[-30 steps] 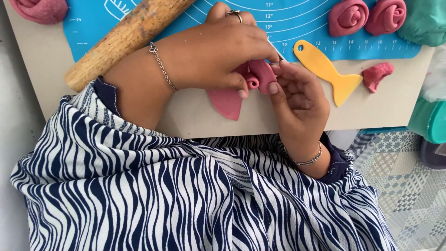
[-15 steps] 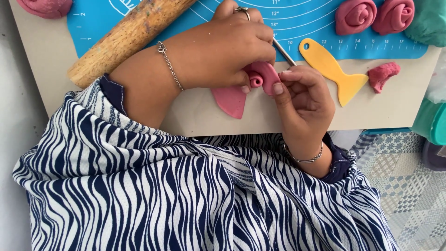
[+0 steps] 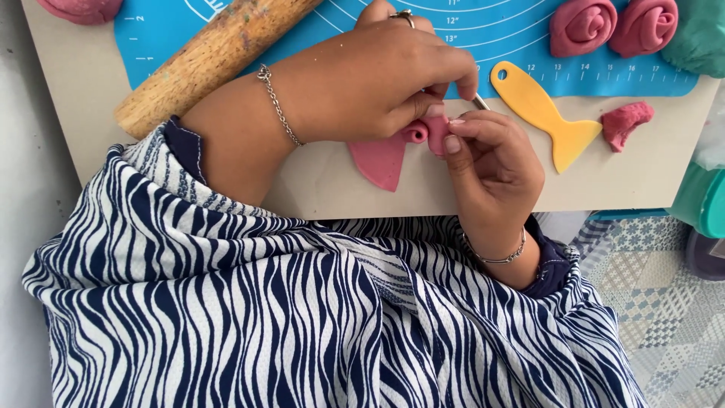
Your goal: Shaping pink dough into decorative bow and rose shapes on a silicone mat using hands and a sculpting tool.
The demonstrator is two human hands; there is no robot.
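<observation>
Since the earlier frames the rolled end of the pink clay strip (image 3: pixel 393 151) has grown a little tighter under the fingers, and both hands have edged slightly right along the board. The beige board (image 3: pixel 649 177) lies across the lap, with the blue measuring mat (image 3: pixel 521 34) on its far half. A wooden rolling pin (image 3: pixel 211 57) rests tilted over the mat's left part. The left hand (image 3: pixel 370 83) and the right hand (image 3: pixel 495 162) meet at the strip's rolled end, both pinched on it; its flat tail points down to the board's near edge. A yellow scraper (image 3: pixel 547 113) lies just right of the hands. 2 finished pink clay roses (image 3: pixel 612 24) sit on the mat's far right, and a small pink scrap (image 3: pixel 625 122) lies beside the scraper.
</observation>
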